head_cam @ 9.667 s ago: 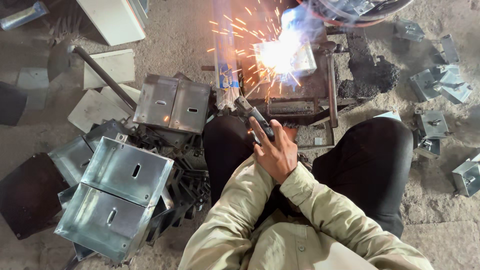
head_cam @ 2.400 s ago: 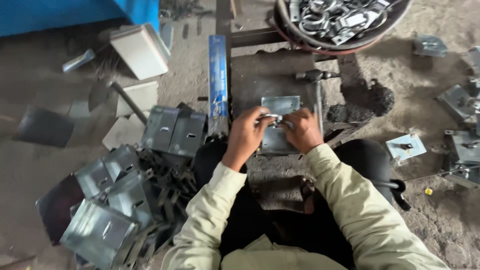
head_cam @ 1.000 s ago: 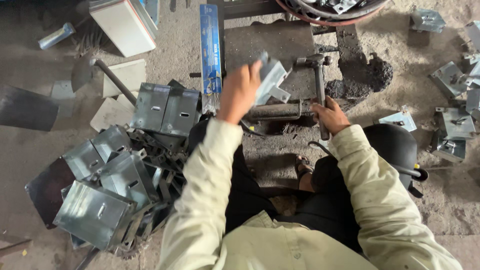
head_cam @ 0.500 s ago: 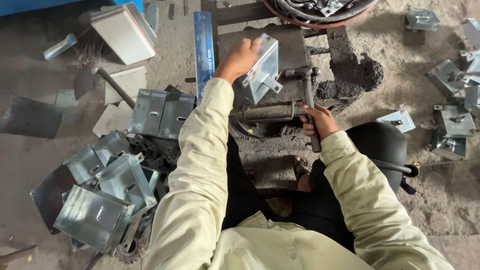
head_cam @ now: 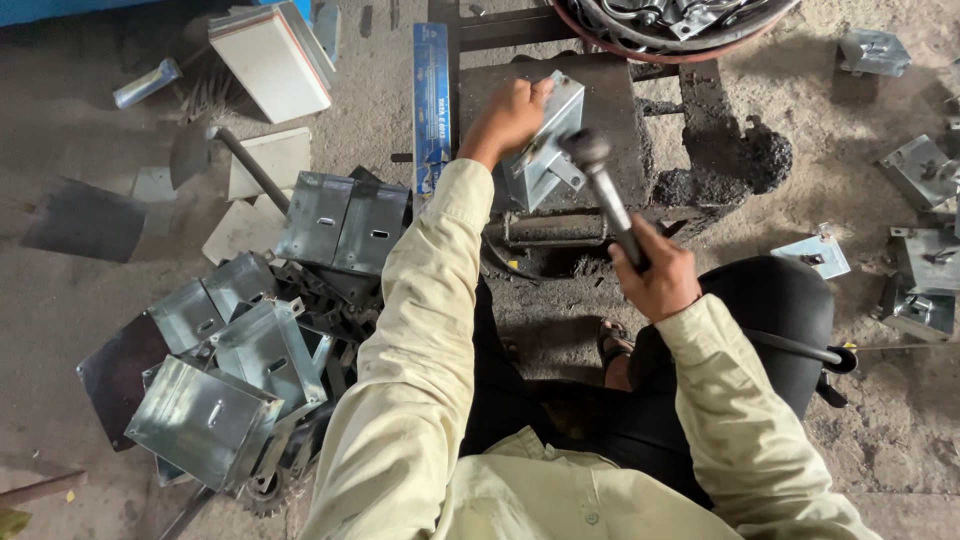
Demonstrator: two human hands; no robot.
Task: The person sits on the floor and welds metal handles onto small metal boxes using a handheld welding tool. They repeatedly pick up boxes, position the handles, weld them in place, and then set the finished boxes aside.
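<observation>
1. Left hand [head_cam: 505,115] grips a small galvanised sheet-metal box [head_cam: 545,145] by its upper edge, fingers wrapped over the rim, and holds it tilted on the dark metal block [head_cam: 620,130] that serves as the counter.
2. Box: grey, shiny zinc finish, folded sides, open face turned toward the person, with a small bracket tab sticking out at its lower right corner. It sits near the middle of the block, just above the person's knees.
3. Right hand [head_cam: 655,275] is closed around the handle of a hammer [head_cam: 605,195], fingers tight on the lower grip. The hammer head is raised, just beside the box's right edge; I cannot tell whether it touches.
4. A blue flat bar [head_cam: 432,100] lies upright in frame just left of the block.
5. Left of the person, a pile of the same galvanised boxes [head_cam: 250,350] lies on the floor, each with a slot in its face, stacked loosely at mixed angles.
6. White flat panels [head_cam: 270,60] lie further up left, near a dark rod [head_cam: 250,170].
7. Right side of the floor: scattered small galvanised parts [head_cam: 915,170], well apart from the block.
8. A round basin of metal rings [head_cam: 670,20] sits at the top edge, behind the block.
</observation>
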